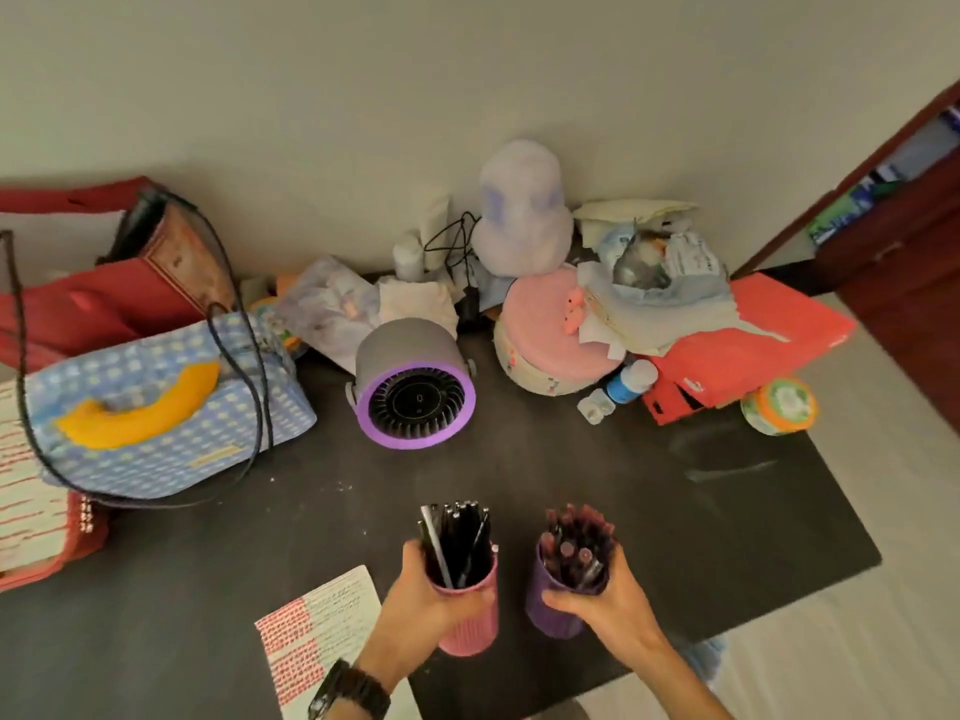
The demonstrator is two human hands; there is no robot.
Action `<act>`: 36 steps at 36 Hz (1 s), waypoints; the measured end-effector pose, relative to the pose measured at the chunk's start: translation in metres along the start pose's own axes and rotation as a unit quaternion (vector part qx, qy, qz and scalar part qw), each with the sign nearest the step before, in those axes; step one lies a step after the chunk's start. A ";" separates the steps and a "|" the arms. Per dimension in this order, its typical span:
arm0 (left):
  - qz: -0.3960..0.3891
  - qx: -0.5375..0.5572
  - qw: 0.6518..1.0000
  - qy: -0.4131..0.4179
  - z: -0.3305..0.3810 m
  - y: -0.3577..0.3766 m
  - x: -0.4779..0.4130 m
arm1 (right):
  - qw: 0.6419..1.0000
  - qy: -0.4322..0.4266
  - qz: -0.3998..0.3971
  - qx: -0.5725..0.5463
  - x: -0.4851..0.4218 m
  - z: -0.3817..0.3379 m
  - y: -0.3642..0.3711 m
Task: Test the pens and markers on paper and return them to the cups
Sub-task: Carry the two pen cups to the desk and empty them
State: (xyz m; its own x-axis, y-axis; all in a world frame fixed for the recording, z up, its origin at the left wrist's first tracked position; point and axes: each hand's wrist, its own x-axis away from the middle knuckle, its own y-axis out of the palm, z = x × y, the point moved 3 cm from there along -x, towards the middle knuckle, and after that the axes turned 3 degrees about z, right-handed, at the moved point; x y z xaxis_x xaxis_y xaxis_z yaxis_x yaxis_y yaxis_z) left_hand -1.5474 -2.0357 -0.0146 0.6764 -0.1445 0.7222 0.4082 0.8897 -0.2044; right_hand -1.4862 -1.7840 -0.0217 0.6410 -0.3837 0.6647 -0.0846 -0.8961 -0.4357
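My left hand point(423, 597) grips a pink ribbed cup point(470, 623) near the table's front edge. Several black pens point(457, 537) stand upright in it. My right hand point(605, 597) grips a purple cup point(548, 610) just to the right, packed with several dark red markers point(576, 543). The two cups stand close together without touching. A sheet of paper point(322, 626) covered with red and dark test strokes lies flat to the left of the pink cup, partly under my left wrist.
A dark table point(649, 511) carries clutter along the wall: a purple-rimmed round fan point(415, 389), a blue checked bag point(161, 402), a pink round box point(550, 330), a red box point(748, 340) and a small blue bottle point(631, 381). Bare tabletop lies right of the cups.
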 end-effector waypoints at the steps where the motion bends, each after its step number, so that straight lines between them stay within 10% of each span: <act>1: -0.029 0.001 1.000 -0.003 0.002 0.003 -0.009 | 1.000 0.003 0.006 0.002 -0.004 -0.001 -0.001; 19: 0.033 0.101 0.987 -0.122 0.031 0.078 -0.069 | 0.986 0.033 -0.112 0.122 -0.103 -0.042 -0.017; 36: -0.005 -0.117 0.975 -0.188 0.029 0.071 -0.078 | 0.932 0.063 -0.200 0.297 -0.106 -0.053 -0.026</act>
State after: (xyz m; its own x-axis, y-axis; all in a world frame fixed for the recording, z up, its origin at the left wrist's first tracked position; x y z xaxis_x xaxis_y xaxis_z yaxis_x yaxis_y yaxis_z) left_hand -1.5891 -1.9489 -0.0663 0.4180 0.0558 0.9067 0.5718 0.7595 -0.3103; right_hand -1.5925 -1.7321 -0.0492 0.4332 -0.1031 0.8954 0.6023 -0.7059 -0.3727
